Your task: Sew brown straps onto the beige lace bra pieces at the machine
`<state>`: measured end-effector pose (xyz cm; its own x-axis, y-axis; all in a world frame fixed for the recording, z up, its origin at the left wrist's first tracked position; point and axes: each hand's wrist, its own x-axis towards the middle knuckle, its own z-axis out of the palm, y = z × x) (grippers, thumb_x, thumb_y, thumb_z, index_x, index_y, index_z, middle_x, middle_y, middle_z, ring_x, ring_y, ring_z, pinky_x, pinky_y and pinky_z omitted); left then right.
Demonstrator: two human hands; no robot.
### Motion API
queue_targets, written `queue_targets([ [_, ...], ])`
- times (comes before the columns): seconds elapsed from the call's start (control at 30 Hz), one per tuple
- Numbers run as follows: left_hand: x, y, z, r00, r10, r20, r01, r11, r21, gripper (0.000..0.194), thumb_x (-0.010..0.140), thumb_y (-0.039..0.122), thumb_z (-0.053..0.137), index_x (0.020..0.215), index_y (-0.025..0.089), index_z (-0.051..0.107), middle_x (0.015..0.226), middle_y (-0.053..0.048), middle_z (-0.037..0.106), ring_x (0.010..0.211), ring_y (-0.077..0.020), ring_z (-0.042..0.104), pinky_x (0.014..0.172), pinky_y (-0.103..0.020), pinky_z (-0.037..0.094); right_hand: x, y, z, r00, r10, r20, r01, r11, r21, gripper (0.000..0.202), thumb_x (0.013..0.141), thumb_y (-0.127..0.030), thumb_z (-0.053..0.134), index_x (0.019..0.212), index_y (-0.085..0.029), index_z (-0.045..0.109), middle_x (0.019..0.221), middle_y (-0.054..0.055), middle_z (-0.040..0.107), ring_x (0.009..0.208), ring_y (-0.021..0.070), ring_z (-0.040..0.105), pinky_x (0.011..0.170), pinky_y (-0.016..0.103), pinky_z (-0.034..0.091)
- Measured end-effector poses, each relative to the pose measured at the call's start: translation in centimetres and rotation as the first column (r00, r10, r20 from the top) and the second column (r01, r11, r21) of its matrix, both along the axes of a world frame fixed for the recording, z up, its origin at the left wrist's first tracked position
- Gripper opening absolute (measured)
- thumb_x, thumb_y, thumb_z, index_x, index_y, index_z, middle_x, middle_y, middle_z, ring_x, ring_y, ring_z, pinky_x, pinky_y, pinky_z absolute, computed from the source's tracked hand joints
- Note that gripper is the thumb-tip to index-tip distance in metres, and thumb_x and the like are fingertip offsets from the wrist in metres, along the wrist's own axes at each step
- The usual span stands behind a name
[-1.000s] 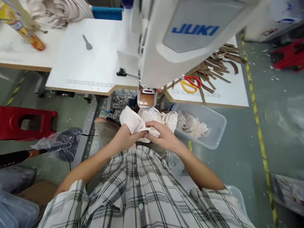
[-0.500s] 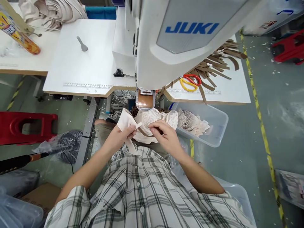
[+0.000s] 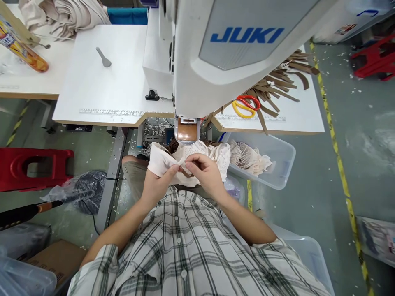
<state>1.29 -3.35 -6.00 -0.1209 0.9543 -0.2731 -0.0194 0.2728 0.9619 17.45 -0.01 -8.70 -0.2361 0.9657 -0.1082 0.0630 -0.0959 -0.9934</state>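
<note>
My left hand (image 3: 162,183) pinches a cream fabric piece (image 3: 159,159) near its edge, thumb on top. Close beside it, my right hand (image 3: 205,172) has thumb and fingers closed on the same fabric's narrow end. Behind my hands, cream lace fabric (image 3: 220,156) lies over my lap, partly covered by them. A brown strip shows between my hands, mostly hidden. Just beyond the cloth is the sewing machine's front end with a brown panel (image 3: 187,132).
The sewing machine (image 3: 197,70) stands over the white table (image 3: 108,90). Red-and-yellow scissors (image 3: 246,107) and brown strips (image 3: 277,86) lie on its right part. A clear bin (image 3: 282,164) with fabric pieces is at my right, a red stool (image 3: 18,168) at far left.
My right hand has moved left to meet my left hand and now grips the fabric's end. The cream piece is drawn between both hands.
</note>
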Motion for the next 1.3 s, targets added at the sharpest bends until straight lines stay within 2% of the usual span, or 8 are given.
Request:
queue_targets([
  [0.07,0.3,0.1,-0.1,0.999,0.036,0.009,-0.036,0.999,0.004,0.026,0.085,0.038,0.070,0.095,0.014,0.072,0.094,-0.007,0.075,0.090,-0.0203,0.069,0.083,-0.031,0.055,0.1,-0.3,0.4,0.980,-0.107,0.171,0.062,0.966,0.251,0.014,0.089,-0.035,0.064,0.092,-0.023,0.069,0.086,0.004,0.068,0.069,0.0144,0.058,0.061,0.029,0.050],
  [0.13,0.6,0.1,-0.1,0.998,0.068,0.002,-0.068,0.998,0.011,0.028,0.084,0.037,0.072,0.098,0.013,0.072,0.097,-0.007,0.075,0.093,-0.0206,0.069,0.085,-0.031,0.055,0.0,-0.5,0.6,0.947,-0.148,0.285,0.009,0.900,0.436,0.010,0.090,-0.030,0.062,0.094,-0.024,0.070,0.090,0.005,0.070,0.077,0.0168,0.062,0.065,0.031,0.052],
  [0.33,0.9,0.1,0.4,0.991,0.009,-0.131,-0.006,1.000,0.020,0.024,0.087,0.036,0.068,0.092,0.013,0.070,0.085,-0.005,0.072,0.082,-0.0178,0.067,0.075,-0.027,0.053,0.0,-0.5,0.1,0.928,-0.176,0.328,-0.055,0.806,0.589,0.011,0.091,-0.020,0.061,0.096,-0.024,0.070,0.090,0.005,0.072,0.084,0.0178,0.067,0.072,0.031,0.054],
  [0.6,0.8,-0.1,0.1,0.966,-0.044,-0.256,0.073,0.992,0.101,0.019,0.087,0.030,0.064,0.097,0.015,0.069,0.094,-0.007,0.073,0.090,-0.0196,0.067,0.081,-0.029,0.054,1.1,0.6,1.0,0.936,0.042,0.348,-0.171,0.921,0.350,0.005,0.088,-0.023,0.063,0.085,-0.023,0.068,0.081,0.002,0.066,0.074,0.0149,0.061,0.063,0.027,0.047],
  [0.77,0.4,-0.2,-0.4,0.971,-0.087,-0.223,0.130,0.973,0.191,0.017,0.083,0.029,0.068,0.094,0.016,0.068,0.085,-0.005,0.074,0.079,-0.0181,0.068,0.075,-0.029,0.055,1.9,1.6,2.0,0.910,0.237,0.339,-0.325,0.918,0.229,0.007,0.080,-0.015,0.062,0.079,-0.021,0.064,0.075,-0.002,0.059,0.062,0.0100,0.052,0.059,0.024,0.039],
  [0.93,0.3,0.2,-0.8,0.971,-0.118,-0.206,0.136,0.988,0.075,0.019,0.083,0.034,0.069,0.083,0.015,0.068,0.071,-0.003,0.070,0.065,-0.0155,0.063,0.063,-0.027,0.052,1.8,1.6,1.3,0.879,0.284,0.383,-0.388,0.893,0.228,0.010,0.084,-0.016,0.057,0.085,-0.021,0.065,0.080,0.000,0.062,0.072,0.0125,0.056,0.064,0.024,0.038],
  [1.13,0.9,0.9,-0.5,0.973,-0.157,-0.167,0.157,0.987,-0.011,0.028,0.083,0.036,0.068,0.102,0.015,0.068,0.101,-0.007,0.073,0.094,-0.0198,0.066,0.084,-0.030,0.052,2.0,1.1,0.8,0.923,0.187,0.335,-0.272,0.934,0.230,0.007,0.083,-0.016,0.059,0.079,-0.019,0.063,0.072,-0.001,0.057,0.067,0.0116,0.052,0.061,0.024,0.037],
  [1.3,0.5,1.5,0.0,0.958,-0.149,-0.246,0.140,0.989,-0.055,0.024,0.082,0.038,0.069,0.088,0.015,0.067,0.082,-0.004,0.070,0.077,-0.0175,0.063,0.071,-0.028,0.051,3.8,1.8,1.2,0.949,0.244,0.200,-0.257,0.965,0.042,0.012,0.088,-0.027,0.060,0.090,-0.019,0.069,0.083,0.001,0.068,0.069,0.0126,0.056,0.062,0.025,0.042],
])
